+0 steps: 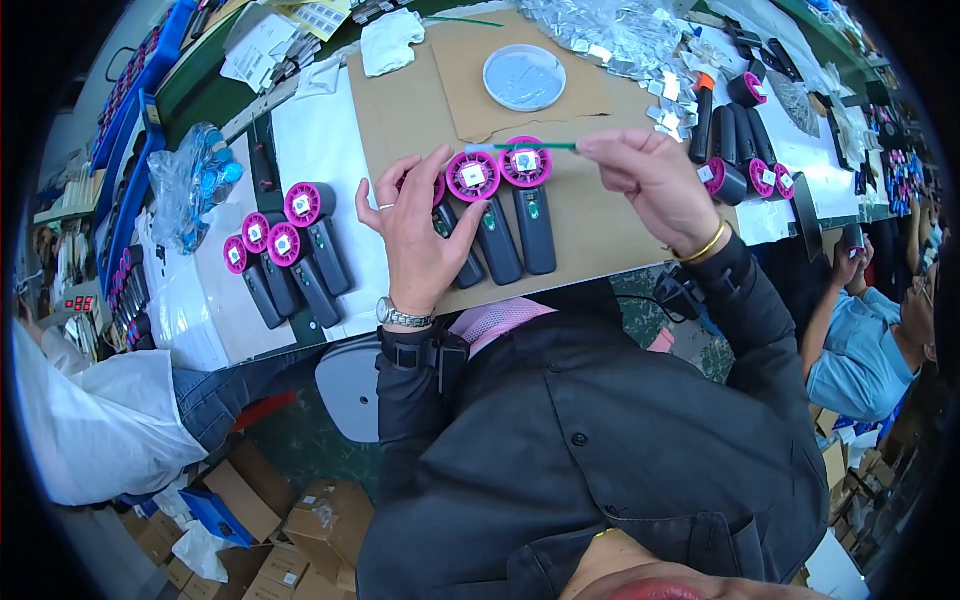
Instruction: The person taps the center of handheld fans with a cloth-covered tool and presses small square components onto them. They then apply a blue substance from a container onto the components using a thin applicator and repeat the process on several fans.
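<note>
My right hand (650, 180) pinches a thin green stick (545, 147) with a pale tip, held level across the tops of a row of small handheld devices. Each has a dark grey handle and a round pink head with a white square at its centre. The pale tip is over the head of the middle device (473, 176); I cannot tell if it touches. The right device (526, 163) lies beside it. Over the left device (462, 262), partly hiding it, my left hand (418, 235) has its fingers spread, the thumb by the middle handle.
A round dish of grey paste (524, 78) stands on cardboard (440, 90) beyond the row. More pink-headed devices lie left (302, 204) and right (762, 177). Clear plastic bags (610, 30) and small silvery pieces (672, 105) sit at the back. Co-workers are on both sides.
</note>
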`<state>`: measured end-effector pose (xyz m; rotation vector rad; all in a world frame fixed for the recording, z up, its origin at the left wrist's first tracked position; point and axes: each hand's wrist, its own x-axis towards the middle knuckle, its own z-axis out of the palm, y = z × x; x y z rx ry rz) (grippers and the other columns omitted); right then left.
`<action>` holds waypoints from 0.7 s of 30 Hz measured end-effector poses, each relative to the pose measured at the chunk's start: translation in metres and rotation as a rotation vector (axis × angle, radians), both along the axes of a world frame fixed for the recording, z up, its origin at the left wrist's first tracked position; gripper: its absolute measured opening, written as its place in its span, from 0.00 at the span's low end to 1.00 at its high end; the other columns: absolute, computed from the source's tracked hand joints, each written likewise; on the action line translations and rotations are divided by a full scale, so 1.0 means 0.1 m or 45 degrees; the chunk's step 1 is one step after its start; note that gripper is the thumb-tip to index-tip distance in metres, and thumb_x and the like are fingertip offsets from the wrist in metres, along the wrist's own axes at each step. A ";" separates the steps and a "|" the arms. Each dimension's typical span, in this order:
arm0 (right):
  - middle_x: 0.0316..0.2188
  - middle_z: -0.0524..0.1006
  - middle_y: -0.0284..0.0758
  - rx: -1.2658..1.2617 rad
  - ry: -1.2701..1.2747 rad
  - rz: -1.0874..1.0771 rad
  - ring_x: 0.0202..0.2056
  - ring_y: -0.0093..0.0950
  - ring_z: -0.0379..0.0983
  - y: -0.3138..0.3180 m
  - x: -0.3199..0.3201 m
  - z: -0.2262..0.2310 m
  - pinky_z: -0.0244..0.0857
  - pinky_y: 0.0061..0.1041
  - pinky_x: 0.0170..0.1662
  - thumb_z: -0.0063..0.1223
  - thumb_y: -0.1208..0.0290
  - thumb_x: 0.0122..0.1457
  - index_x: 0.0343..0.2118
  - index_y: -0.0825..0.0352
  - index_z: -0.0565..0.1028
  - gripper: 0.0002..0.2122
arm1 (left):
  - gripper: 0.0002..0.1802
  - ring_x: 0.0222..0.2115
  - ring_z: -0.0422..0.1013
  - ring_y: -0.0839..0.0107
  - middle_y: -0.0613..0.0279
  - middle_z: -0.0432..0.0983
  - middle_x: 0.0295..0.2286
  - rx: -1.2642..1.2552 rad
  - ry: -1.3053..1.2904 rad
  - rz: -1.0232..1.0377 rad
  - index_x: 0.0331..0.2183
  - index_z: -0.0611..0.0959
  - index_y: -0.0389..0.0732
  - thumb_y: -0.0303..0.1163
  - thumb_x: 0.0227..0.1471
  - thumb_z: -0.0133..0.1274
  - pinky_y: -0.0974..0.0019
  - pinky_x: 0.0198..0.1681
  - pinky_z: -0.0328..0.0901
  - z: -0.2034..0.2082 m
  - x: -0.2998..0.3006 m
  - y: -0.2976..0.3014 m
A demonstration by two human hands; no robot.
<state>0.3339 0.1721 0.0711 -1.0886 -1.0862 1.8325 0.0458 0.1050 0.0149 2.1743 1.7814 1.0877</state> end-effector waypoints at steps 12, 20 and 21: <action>0.28 0.78 0.23 0.425 -0.455 -0.084 0.30 0.13 0.67 -0.27 -0.21 -0.34 0.58 0.17 0.34 0.68 0.74 0.67 0.46 0.72 0.87 0.09 | 0.40 0.61 0.69 0.62 0.67 0.83 0.51 0.022 -0.045 0.005 0.62 0.81 0.47 0.40 0.48 0.75 0.37 0.73 0.35 -0.05 -0.01 0.00; 0.29 0.73 0.31 2.093 -0.940 0.174 0.28 0.25 0.70 -0.26 -0.11 -0.32 0.63 0.28 0.33 0.68 0.80 0.53 0.48 0.73 0.86 0.17 | 0.40 0.60 0.70 0.62 0.68 0.83 0.51 0.028 -0.048 0.005 0.62 0.81 0.47 0.41 0.48 0.76 0.37 0.72 0.36 -0.05 -0.02 0.01; 0.29 0.71 0.31 2.150 -0.980 0.233 0.29 0.26 0.70 -0.28 -0.11 -0.33 0.64 0.29 0.33 0.67 0.80 0.51 0.48 0.73 0.85 0.19 | 0.40 0.60 0.70 0.62 0.68 0.83 0.51 0.027 -0.048 0.002 0.62 0.81 0.47 0.41 0.49 0.76 0.37 0.72 0.36 -0.05 -0.02 0.02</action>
